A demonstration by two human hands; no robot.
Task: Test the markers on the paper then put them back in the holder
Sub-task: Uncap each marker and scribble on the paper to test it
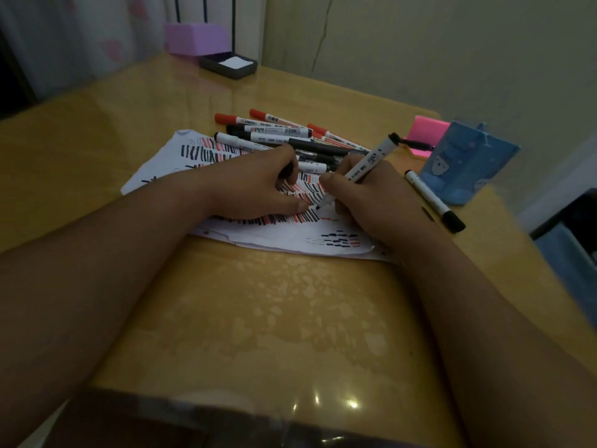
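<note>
My right hand (376, 202) grips a white marker (365, 166), uncapped, its dark tip touching the white paper (281, 234), which is covered in black and red strokes. My left hand (258, 185) rests on the paper and holds something dark between thumb and finger, likely the cap. A pile of several red- and black-capped markers (277, 130) lies beyond the paper. One capped black marker (433, 198) lies to the right, beside the blue holder (468, 163).
The yellow table (242, 318) has a glossy cover. A pink sticky-note block (426, 130) sits behind the holder. A dark tray with white paper (227, 64) and a purple box (197, 38) stand at the far edge. The table's right edge drops off near the holder.
</note>
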